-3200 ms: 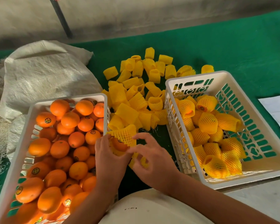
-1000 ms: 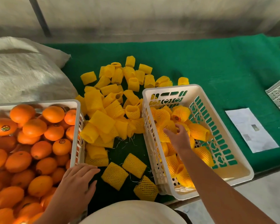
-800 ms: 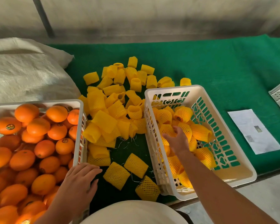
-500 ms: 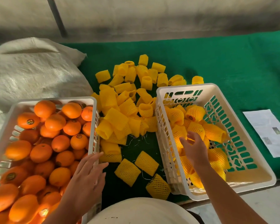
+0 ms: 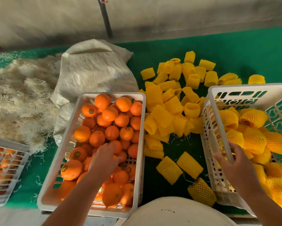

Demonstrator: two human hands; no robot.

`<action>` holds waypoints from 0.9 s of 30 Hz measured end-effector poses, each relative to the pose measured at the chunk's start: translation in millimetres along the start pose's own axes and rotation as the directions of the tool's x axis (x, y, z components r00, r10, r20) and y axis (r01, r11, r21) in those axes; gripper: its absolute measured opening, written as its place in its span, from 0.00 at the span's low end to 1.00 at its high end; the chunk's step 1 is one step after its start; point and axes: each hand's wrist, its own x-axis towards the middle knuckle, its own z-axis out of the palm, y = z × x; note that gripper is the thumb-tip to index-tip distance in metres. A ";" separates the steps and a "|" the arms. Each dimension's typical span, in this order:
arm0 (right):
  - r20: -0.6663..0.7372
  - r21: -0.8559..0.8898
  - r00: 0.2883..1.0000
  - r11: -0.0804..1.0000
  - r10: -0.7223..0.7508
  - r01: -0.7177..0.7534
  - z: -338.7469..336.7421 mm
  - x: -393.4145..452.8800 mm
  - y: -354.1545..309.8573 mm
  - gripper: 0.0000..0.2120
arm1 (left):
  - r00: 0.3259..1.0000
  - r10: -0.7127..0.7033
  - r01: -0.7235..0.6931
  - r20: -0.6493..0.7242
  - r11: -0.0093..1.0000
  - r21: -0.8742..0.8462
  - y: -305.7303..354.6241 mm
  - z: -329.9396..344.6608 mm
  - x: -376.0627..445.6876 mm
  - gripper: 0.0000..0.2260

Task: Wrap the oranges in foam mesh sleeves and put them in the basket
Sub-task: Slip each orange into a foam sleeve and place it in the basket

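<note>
A white basket (image 5: 144, 128) in front of me on the left is full of bare oranges (image 5: 110, 114). My left hand (image 5: 104, 159) reaches down into it, fingers spread and resting on the oranges near the middle, with none lifted. On the right, a second white basket (image 5: 244, 88) holds several oranges wrapped in yellow foam mesh (image 5: 254, 141). My right hand (image 5: 230, 160) hovers over this basket's left wall, fingers loosely bent and holding nothing. Between the baskets lies a heap of yellow mesh sleeves (image 5: 161, 115), with a few flat ones (image 5: 168, 170) closest to me.
Green cloth (image 5: 234, 51) covers the table. A white woven sack (image 5: 94, 72) lies behind the orange basket, beside a pile of pale fibre (image 5: 19, 95). Another crate (image 5: 5, 168) stands at the far left edge. A dark pole (image 5: 105, 18) rises against the back wall.
A wrapped orange went into the right basket. My right hand then drew back empty to that basket's left wall, and my left hand moved from the rim onto the oranges. The view swung left.
</note>
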 end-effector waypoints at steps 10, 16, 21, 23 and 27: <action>-0.010 -0.109 1.000 0.994 -0.015 0.013 3.4 1.8 -0.8 0.30 | 0.992 -0.028 0.031 -0.120 0.999 0.026 -1.3 14.0 2.3 0.26; -0.021 -0.140 0.999 0.990 -0.036 0.032 3.5 1.7 -1.7 0.28 | 0.935 -0.012 0.042 -0.354 0.996 0.079 -5.7 -15.3 9.8 0.20; -0.028 -0.164 0.999 0.986 -0.033 0.028 4.1 2.2 -1.0 0.28 | 0.959 -0.028 0.094 -0.283 0.971 0.221 -28.7 -39.3 33.1 0.19; -0.026 -0.164 0.999 0.986 -0.034 0.029 4.1 3.0 -0.9 0.28 | 0.972 0.030 0.044 -0.232 0.951 0.308 -36.4 -41.5 40.9 0.23; -0.023 -0.163 0.999 0.986 -0.027 0.023 3.8 3.5 -0.1 0.27 | 0.977 0.096 -0.013 -0.193 0.921 0.390 -42.4 -39.5 50.0 0.25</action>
